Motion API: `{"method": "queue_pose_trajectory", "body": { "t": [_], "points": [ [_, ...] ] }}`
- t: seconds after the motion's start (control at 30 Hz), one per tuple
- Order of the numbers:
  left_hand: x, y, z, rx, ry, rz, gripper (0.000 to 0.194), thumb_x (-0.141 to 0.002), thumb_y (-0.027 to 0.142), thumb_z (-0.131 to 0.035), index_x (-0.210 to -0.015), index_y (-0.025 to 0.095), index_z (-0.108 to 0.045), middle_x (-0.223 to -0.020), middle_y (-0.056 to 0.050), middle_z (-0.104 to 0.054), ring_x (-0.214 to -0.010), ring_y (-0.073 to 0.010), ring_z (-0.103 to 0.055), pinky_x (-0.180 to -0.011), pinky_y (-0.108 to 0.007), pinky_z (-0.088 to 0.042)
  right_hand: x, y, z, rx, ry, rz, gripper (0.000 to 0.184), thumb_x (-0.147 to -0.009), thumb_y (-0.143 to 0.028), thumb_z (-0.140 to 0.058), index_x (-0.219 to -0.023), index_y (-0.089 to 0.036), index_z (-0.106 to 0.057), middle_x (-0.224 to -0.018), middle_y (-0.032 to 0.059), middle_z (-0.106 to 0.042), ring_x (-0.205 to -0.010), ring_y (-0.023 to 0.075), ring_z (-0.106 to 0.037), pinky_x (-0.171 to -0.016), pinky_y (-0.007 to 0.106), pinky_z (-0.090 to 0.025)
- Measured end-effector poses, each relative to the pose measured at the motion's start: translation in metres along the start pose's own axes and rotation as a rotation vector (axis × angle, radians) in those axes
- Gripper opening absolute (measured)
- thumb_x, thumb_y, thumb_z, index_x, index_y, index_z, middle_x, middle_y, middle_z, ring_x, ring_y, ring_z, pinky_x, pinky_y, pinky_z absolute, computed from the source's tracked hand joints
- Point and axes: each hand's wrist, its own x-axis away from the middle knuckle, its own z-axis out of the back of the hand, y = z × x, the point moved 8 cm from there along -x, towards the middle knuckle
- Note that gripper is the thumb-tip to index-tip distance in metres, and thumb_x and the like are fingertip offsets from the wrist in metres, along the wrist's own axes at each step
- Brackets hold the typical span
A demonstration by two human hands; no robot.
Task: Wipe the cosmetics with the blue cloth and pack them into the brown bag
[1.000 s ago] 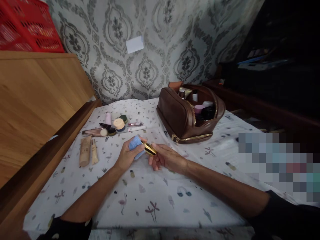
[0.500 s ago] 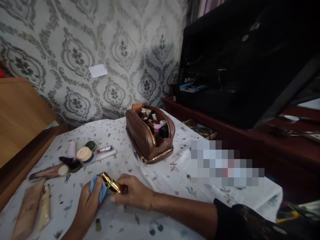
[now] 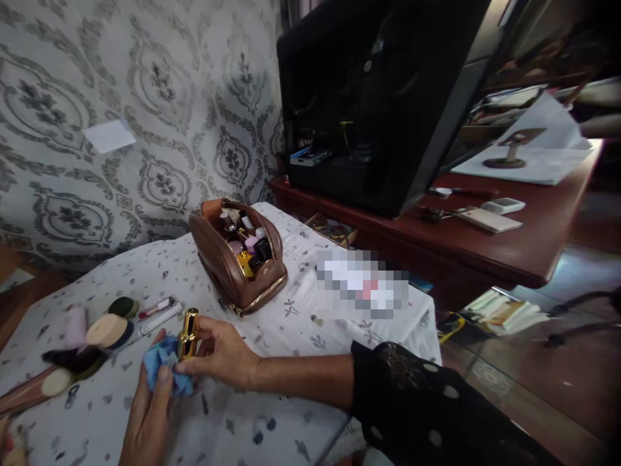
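Note:
My right hand (image 3: 224, 355) grips a small gold tube (image 3: 189, 332) and holds it nearly upright over the patterned cloth. My left hand (image 3: 151, 409) is closed on a blue cloth (image 3: 163, 364) pressed against the tube's lower end. Both hands hover low over the table's front left. Behind them an open brown leather pouch (image 3: 220, 262) stands with several cosmetics inside.
Round compacts (image 3: 107, 330), a pink bottle (image 3: 76, 325) and thin sticks (image 3: 156, 313) lie at the left on the white printed tablecloth (image 3: 272, 362). A dark wooden sideboard (image 3: 485, 243) with a black cabinet (image 3: 369, 97) stands to the right. Patterned wallpaper is behind.
The view has swung right, so the table items sit further left. The gold tube has turned from lying slanted to nearly upright, still against the blue cloth.

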Motion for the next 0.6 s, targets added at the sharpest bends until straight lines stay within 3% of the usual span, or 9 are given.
{"method": "queue_pose_trajectory", "body": {
  "t": [0.1,0.17,0.27,0.37,0.47,0.6],
  "points": [
    [-0.005,-0.014,0.0,0.029,-0.053,0.039,0.05,-0.078,0.063,-0.061,-0.115,0.03,-0.066,-0.111,-0.005,-0.072,-0.107,-0.0279,-0.066,-0.076,-0.033,-0.061,0.0,-0.005,0.004,0.102,0.042,0.032,0.064,-0.05,-0.062,-0.086,-0.094,-0.021,-0.065,-0.078,-0.004,-0.058,-0.06,0.009,-0.048,-0.056,0.021,-0.039],
    [-0.006,-0.014,-0.002,0.051,-0.085,0.048,0.047,-0.079,0.064,-0.06,-0.107,0.027,-0.068,-0.104,-0.005,-0.073,-0.095,-0.0265,-0.07,-0.07,-0.033,-0.061,0.0,-0.01,0.009,0.253,0.092,0.069,0.059,-0.051,-0.059,-0.087,-0.092,-0.022,-0.067,-0.08,-0.0044,-0.055,-0.058,0.0073,-0.045,-0.057,0.022,-0.039],
    [-0.005,-0.002,-0.002,0.068,-0.097,0.057,0.05,-0.076,0.065,-0.065,-0.102,0.023,-0.068,-0.09,-0.005,-0.073,-0.08,-0.0236,-0.071,-0.066,-0.032,-0.06,0.002,-0.018,0.011,0.376,0.094,0.095,0.055,-0.05,-0.054,-0.09,-0.089,-0.021,-0.068,-0.087,-0.0037,-0.053,-0.057,0.0059,-0.044,-0.059,0.022,-0.04],
    [-0.007,0.018,-0.004,0.034,-0.163,0.046,0.048,-0.078,0.065,-0.063,-0.095,0.02,-0.067,-0.079,-0.004,-0.072,-0.076,-0.0227,-0.069,-0.066,-0.03,-0.058,0.009,-0.023,0.011,0.321,0.031,0.083,0.044,-0.057,-0.048,-0.087,-0.082,-0.019,-0.064,-0.083,-0.0033,-0.054,-0.062,0.0085,-0.047,-0.059,0.022,-0.041],
    [-0.017,0.032,-0.004,-0.251,-0.244,-0.046,0.043,-0.089,0.06,-0.049,-0.099,0.02,-0.063,-0.082,-0.005,-0.072,-0.081,-0.0245,-0.069,-0.073,-0.033,-0.056,0.02,-0.027,0.017,0.265,0.007,0.045,0.027,-0.066,-0.031,-0.081,-0.08,-0.019,-0.061,-0.075,-0.0038,-0.055,-0.065,0.0103,-0.049,-0.058,0.021,-0.04],
    [-0.032,0.038,0.001,-0.84,-0.264,-0.289,0.05,-0.086,0.053,-0.051,-0.123,0.021,-0.06,-0.118,-0.014,-0.069,-0.107,-0.0341,-0.065,-0.083,-0.044,-0.053,0.034,-0.035,0.034,0.322,0.025,0.01,0.019,-0.068,-0.018,-0.073,-0.082,-0.018,-0.059,-0.073,-0.0037,-0.055,-0.065,0.0103,-0.049,-0.059,0.021,-0.04]
  ]
}}
